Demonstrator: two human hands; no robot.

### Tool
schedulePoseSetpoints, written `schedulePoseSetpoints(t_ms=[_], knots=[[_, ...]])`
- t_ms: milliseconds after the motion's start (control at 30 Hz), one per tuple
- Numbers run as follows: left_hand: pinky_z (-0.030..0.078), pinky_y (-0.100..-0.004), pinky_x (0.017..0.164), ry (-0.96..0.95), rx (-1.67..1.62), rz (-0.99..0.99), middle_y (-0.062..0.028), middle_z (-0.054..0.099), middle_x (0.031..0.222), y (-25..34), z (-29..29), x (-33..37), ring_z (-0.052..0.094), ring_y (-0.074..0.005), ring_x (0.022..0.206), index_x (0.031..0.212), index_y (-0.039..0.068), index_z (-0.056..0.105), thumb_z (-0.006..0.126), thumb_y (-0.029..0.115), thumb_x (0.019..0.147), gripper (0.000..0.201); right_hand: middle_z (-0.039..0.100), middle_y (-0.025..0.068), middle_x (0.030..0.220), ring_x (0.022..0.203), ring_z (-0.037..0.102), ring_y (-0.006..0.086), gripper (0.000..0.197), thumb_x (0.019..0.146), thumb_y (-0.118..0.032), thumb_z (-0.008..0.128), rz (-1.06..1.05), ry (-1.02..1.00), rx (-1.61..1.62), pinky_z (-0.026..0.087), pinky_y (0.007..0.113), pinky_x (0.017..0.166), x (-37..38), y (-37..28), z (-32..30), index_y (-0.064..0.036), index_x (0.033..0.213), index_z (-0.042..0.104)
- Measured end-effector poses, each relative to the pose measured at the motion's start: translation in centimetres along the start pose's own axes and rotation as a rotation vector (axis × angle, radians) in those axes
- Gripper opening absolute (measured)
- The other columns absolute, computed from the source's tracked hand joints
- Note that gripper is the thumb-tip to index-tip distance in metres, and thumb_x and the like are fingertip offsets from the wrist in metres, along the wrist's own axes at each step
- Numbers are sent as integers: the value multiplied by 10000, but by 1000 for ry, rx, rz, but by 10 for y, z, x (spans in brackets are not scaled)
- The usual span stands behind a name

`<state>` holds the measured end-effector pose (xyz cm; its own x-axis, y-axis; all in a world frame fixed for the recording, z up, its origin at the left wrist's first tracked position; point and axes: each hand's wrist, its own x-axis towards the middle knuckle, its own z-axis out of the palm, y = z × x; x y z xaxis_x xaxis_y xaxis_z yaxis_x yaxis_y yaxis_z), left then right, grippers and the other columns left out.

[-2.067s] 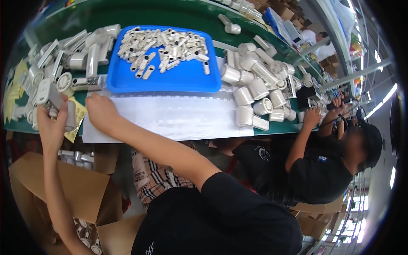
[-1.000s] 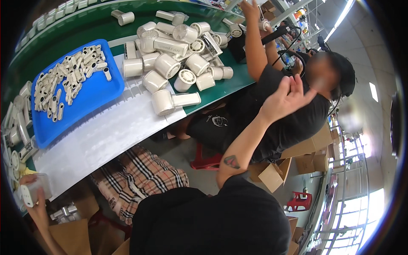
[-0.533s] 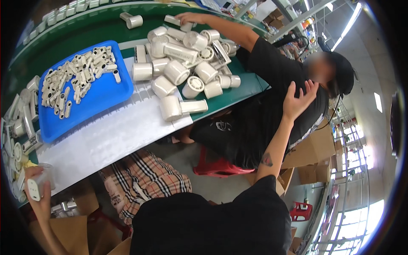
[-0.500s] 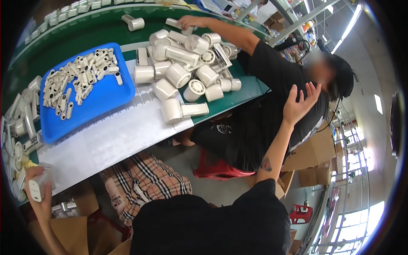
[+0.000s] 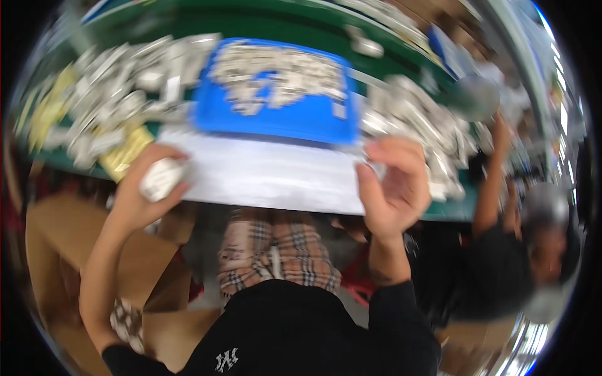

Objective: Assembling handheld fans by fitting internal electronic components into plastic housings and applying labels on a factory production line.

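At a green workbench (image 5: pixel 288 20), I am gripping a white piece (image 5: pixel 161 180) with my left hand (image 5: pixel 133 193), near the left edge of a white sheet (image 5: pixel 269 178); well apart, my right hand (image 5: pixel 397 193) is hovering half-curled near a blue tray (image 5: pixel 276 127), blur leaving me unable to tell its hold.

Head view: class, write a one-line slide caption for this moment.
Left hand grips a white part; curled right hand hovers near a blue tray of small pale pieces.

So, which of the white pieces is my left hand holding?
The piece with its flat white end facing up, by the left end of the white sheet. Your left hand grips it; the pile beyond lies loose.
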<state>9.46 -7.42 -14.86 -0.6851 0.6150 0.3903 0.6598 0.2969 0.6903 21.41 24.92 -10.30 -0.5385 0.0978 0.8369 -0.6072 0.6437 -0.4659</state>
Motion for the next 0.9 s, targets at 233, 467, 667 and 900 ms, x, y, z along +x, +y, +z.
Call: schedulePoseSetpoints(t_ms=[233,467,667,900], knots=[[512,-382,794,-62,94,130,-99,638,1013,-6,2,5,619,-302,948,1121,107,592,778,143,731,434,601,89,831,843,585,188,366,765,120,675,403,-234,569,458,290,790,8,-29,90,2,1066,503],[524,-380,751,-85,31,78,-83,636,961,-6,6,2,631,-280,937,1125,110,589,756,143,731,429,592,45,798,1031,613,212,443,784,89,678,661,-406,861,444,351,943,17,-29,136,-8,1164,474],[525,-386,747,-106,47,83,-85,639,958,-11,8,5,631,-285,939,1110,101,590,755,141,715,430,589,47,807,1056,608,217,424,794,88,671,622,-466,812,440,361,964,11,-27,137,-3,1163,483],[527,-385,736,-96,53,43,-85,638,954,-11,9,4,638,-287,920,1096,101,596,764,161,719,417,592,52,805,1081,601,215,430,787,102,660,641,-392,802,428,364,989,3,-30,139,-3,1166,486]])
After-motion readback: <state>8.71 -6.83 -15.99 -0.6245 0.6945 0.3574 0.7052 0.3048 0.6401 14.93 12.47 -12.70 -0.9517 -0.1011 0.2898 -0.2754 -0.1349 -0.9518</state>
